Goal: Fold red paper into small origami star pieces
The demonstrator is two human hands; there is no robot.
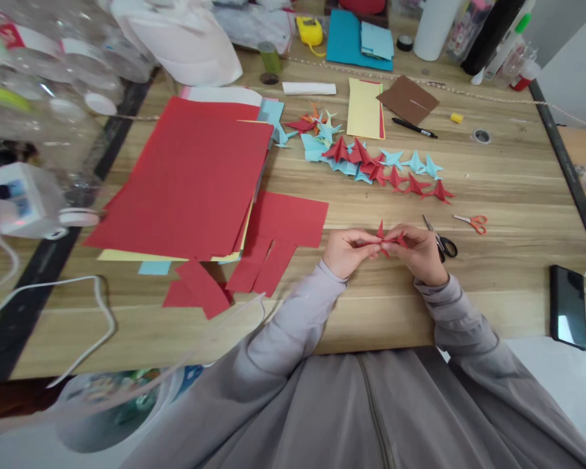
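Observation:
A small folded red paper piece (381, 238) is pinched between both hands above the table, one point sticking up. My left hand (348, 251) grips its left side with thumb and fingers. On its right side, my right hand (418, 251) is closed on the same piece. Black-handled scissors (446, 246) lie just beside my right hand, partly hidden by it, with orange-handled scissors (477, 224) farther right. Beyond the hands are several folded red paper shapes (394, 178) and light blue ones (416, 163). Cut red strips (275, 267) rest left of my left hand.
Large red sheets (190, 176) are stacked on the left of the wooden table (508, 176). A black pen (415, 127), brown paper (407, 100) and yellow paper (364, 109) lie at the back. A phone (567, 306) sits at the right edge; plastic bottles (78, 65) fill the far left.

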